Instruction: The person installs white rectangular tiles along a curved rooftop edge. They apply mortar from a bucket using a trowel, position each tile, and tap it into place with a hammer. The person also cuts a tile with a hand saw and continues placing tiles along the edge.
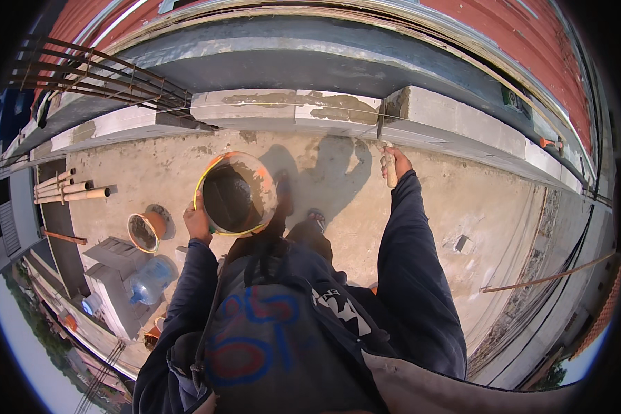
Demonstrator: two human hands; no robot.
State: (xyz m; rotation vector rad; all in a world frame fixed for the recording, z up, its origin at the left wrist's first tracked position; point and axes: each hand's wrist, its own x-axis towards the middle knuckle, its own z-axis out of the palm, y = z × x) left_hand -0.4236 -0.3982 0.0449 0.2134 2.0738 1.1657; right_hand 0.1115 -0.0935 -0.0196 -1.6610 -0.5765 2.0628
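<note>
My left hand [198, 221] is closed on the rim of a yellow-edged bucket [265, 188], which hangs tilted toward me. Wet grey mortar [228, 196] fills the bottom of it, with smears up the inner wall. Out in front, my right hand [399, 164] wraps round the pale handle of a trowel [391, 172]. The trowel's thin blade points away from me, near the joint between two light blocks in the low wall. Patches of mortar lie along the top of the left-hand blocks [248, 116]. The right-hand block row [462, 131] stands a little higher.
A taut string [276, 104] runs along the wall. Rebar [110, 76] juts out at the far left. Bamboo poles [72, 192], a second bucket [145, 232], a clear water jug [152, 279] and loose blocks [110, 286] are on the left. A thin rod [545, 277] lies right.
</note>
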